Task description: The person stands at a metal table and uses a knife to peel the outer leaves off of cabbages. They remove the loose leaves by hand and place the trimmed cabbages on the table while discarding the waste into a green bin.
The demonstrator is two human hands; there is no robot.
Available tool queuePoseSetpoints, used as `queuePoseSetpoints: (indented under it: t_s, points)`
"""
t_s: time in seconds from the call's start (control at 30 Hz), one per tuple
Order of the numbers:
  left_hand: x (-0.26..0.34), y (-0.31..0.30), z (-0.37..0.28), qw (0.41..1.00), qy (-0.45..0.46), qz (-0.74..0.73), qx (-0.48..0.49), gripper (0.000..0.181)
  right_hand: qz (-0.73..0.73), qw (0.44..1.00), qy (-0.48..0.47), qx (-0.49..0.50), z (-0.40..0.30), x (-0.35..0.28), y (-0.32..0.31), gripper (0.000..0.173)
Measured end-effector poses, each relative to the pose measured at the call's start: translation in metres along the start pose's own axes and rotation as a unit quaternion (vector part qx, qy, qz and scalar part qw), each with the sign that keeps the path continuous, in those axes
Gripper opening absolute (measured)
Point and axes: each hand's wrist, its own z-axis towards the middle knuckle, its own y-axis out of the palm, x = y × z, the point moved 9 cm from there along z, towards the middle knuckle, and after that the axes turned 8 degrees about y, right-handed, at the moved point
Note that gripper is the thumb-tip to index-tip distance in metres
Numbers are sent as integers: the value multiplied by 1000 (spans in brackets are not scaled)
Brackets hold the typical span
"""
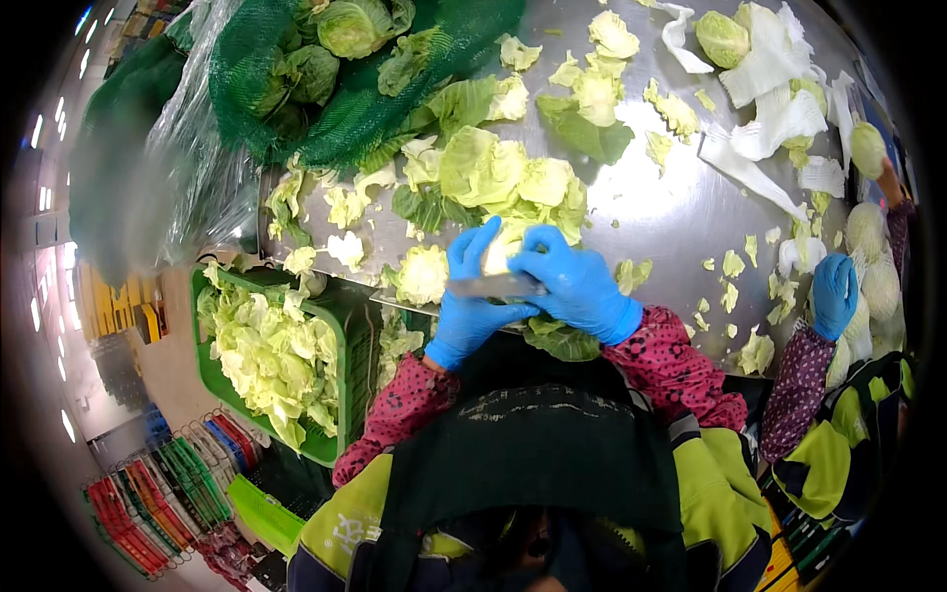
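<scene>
Blue gloves cover both of my hands. With my right hand (581,281) I grip a knife, its short metal blade (492,286) blurred and pointing left across my left hand (467,296). My left hand holds the side of a pale cabbage (497,255), which is partly hidden by my fingers and the blade. Loose outer cabbage leaves (510,174) lie heaped just beyond my hands. A darker green leaf (562,342) hangs by the table edge below my right wrist. Left of my left hand sits a crumpled pale leaf piece (422,275).
Leaf scraps litter the steel table (666,244). A green mesh sack (340,111) of cabbages lies at upper left. Below it stands a green crate (344,385) full of leaves. White foam netting (777,111) lies at right, near a co-worker's gloved hand (836,296) and netted cabbages (880,288).
</scene>
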Motion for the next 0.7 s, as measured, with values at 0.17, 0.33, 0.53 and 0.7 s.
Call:
queuePoseSetpoints:
  t_s: [0.17,0.33,0.53,0.7]
  points:
    - [-13,-1,-3,994,-59,-91,23,114,115,978,157,75,-59,102,-8,27]
    - [8,2,1,999,-35,16,-26,121,125,991,46,31,0,10,-38,32]
    - [-25,4,-10,993,-98,-50,47,128,25,998,-42,39,-55,61,8,48]
    - [13,5,0,999,-42,11,-21,127,237,959,119,99,-29,67,-35,41]
